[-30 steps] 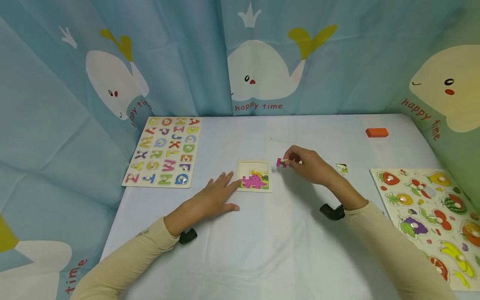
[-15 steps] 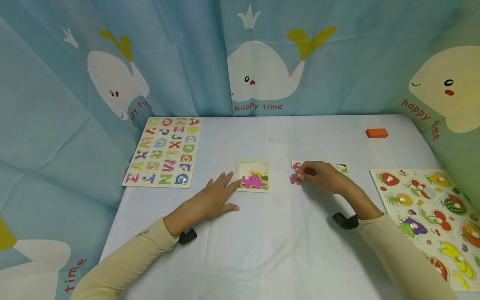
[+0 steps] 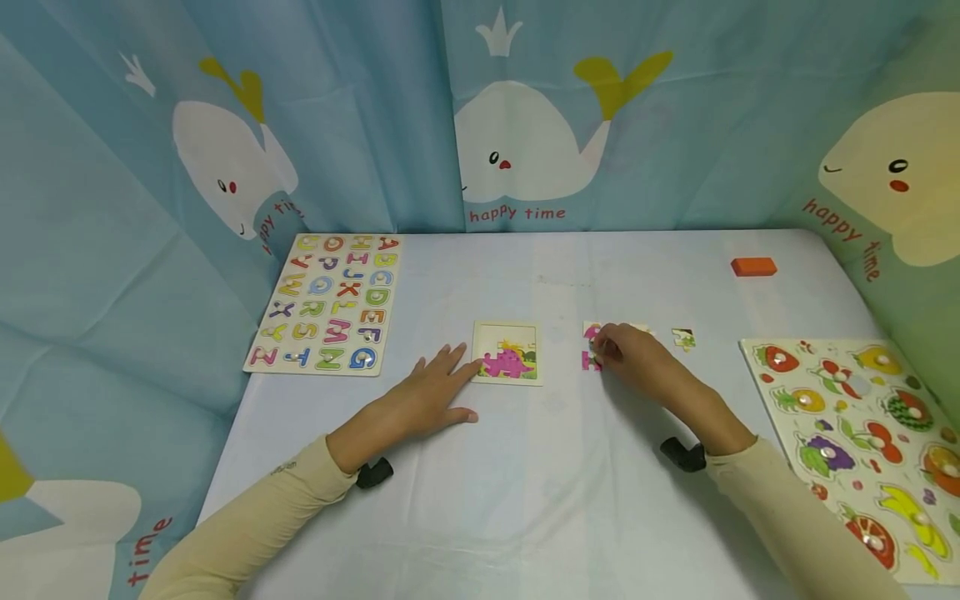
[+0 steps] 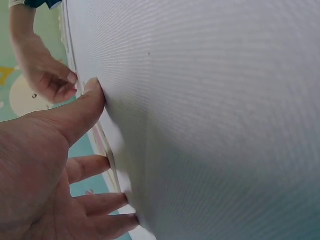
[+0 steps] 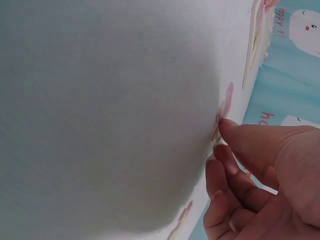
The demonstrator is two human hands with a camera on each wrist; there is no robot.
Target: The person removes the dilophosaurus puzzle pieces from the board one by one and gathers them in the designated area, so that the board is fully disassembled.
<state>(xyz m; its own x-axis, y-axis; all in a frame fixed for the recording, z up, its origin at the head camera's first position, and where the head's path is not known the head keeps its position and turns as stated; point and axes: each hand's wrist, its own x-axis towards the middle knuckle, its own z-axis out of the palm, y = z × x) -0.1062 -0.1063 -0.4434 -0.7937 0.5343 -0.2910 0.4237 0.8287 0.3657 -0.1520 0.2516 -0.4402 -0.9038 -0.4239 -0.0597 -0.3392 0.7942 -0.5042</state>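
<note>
In the head view my left hand lies with spread fingers at the left edge of a small square puzzle tray. Its fingertips touch the frame. Inside, a pink dinosaur picture fills the lower part, and the upper left is bare. To the right, my right hand has curled fingers, with thumb and index pinching at a jigsaw piece low over the table. A pink jigsaw piece shows beside these fingertips, another pink piece just behind. The hand partly hides the pieces. One green-and-white piece lies farther right.
An alphabet board lies at the back left. A fruit peg board occupies the right side, and an orange block sits at the back right. Whale-print curtains enclose the white table.
My right hand has moved right and toward me, carrying a pink jigsaw piece from beside the tray to the loose pieces, then shifted slightly there. The left hand stays in place.
</note>
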